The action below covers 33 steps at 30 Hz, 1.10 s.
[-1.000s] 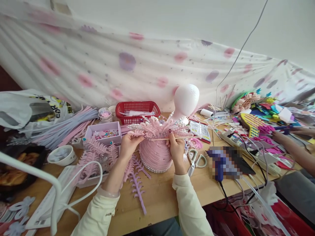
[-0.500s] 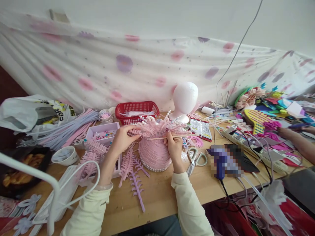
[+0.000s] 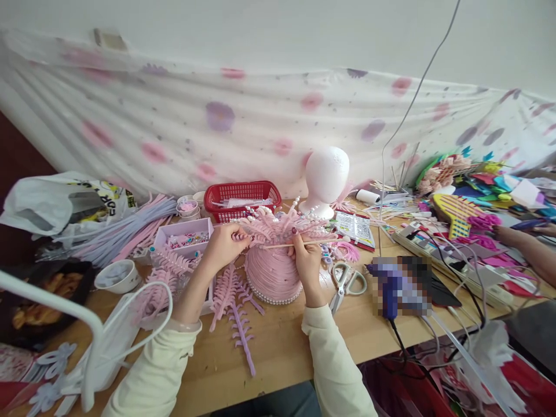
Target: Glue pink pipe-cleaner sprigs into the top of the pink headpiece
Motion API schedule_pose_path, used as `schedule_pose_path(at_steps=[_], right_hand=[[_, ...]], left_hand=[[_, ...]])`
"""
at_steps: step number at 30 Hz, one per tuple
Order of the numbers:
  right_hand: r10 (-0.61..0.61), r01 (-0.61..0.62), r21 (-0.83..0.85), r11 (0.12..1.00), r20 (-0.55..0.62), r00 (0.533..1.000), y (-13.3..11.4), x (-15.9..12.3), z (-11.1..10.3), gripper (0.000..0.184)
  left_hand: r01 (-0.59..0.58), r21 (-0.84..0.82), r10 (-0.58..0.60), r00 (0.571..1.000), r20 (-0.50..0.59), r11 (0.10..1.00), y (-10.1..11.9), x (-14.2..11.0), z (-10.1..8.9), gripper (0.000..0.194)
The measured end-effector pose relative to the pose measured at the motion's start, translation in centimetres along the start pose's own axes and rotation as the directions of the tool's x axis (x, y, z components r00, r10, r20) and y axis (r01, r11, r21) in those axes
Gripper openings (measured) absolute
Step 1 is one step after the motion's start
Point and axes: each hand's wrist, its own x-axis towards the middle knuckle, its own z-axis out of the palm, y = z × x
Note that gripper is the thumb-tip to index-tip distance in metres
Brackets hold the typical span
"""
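Note:
A pink dome-shaped headpiece (image 3: 273,272), wrapped in strands and edged with pearl beads, sits on the table in front of me. Feathery pink fronds and pearl sprigs (image 3: 278,225) crown its top. My right hand (image 3: 307,258) pinches a thin wooden stick (image 3: 280,245), held level across the headpiece just below the fronds. At the left edge of the fronds is my left hand (image 3: 226,246), closed with curled fingers; what lies between its fingertips is too small to make out. Loose pink fronds (image 3: 225,292) and a lilac frond (image 3: 242,336) lie beside the dome.
Behind stand a white foam head (image 3: 327,176) and a red basket (image 3: 243,191). Scissors (image 3: 345,284) and a blurred purple glue gun (image 3: 393,284) with cables lie to the right. A bead box (image 3: 182,234) is at left. Another person's hand (image 3: 512,236) shows at far right.
My left hand's fingers have curled in at the fronds' left edge, where they were stretched around it before. My right hand and the stick stay nearly in place.

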Motion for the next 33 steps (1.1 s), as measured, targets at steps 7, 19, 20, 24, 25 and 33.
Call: schedule_pose_path(at_steps=[7, 19, 20, 24, 25, 33], right_hand=[[-0.004, 0.004, -0.009, 1.0, 0.004, 1.0, 0.4, 0.1, 0.0, 0.057], [0.002, -0.002, -0.007, 1.0, -0.004, 1.0, 0.1, 0.0, 0.0, 0.058], [0.004, -0.004, -0.009, 1.0, -0.005, 1.0, 0.1, 0.0, 0.0, 0.058], [0.004, -0.004, -0.017, 1.0, -0.007, 1.0, 0.2, 0.0, 0.0, 0.057], [0.001, -0.002, -0.018, 1.0, -0.007, 1.0, 0.3, 0.0, -0.1, 0.057], [0.007, -0.007, -0.016, 1.0, -0.004, 1.0, 0.4, 0.0, 0.0, 0.054]], left_hand=[[-0.054, 0.012, 0.054, 0.998, 0.014, 0.998, -0.3, 0.2, -0.2, 0.012], [0.012, -0.075, 0.003, 0.982, 0.187, 0.997, -0.4, 1.1, -1.3, 0.016], [0.019, -0.087, -0.001, 0.98, 0.199, 0.996, -0.5, 1.3, -1.3, 0.016], [0.028, -0.106, -0.004, 0.976, 0.22, 0.994, -0.7, 1.6, -1.5, 0.019], [0.026, -0.1, -0.004, 0.976, 0.216, 0.995, -0.7, 1.7, -1.6, 0.019], [0.055, 0.108, -0.053, 0.998, -0.022, 0.993, 0.3, 0.4, -0.1, 0.02]])
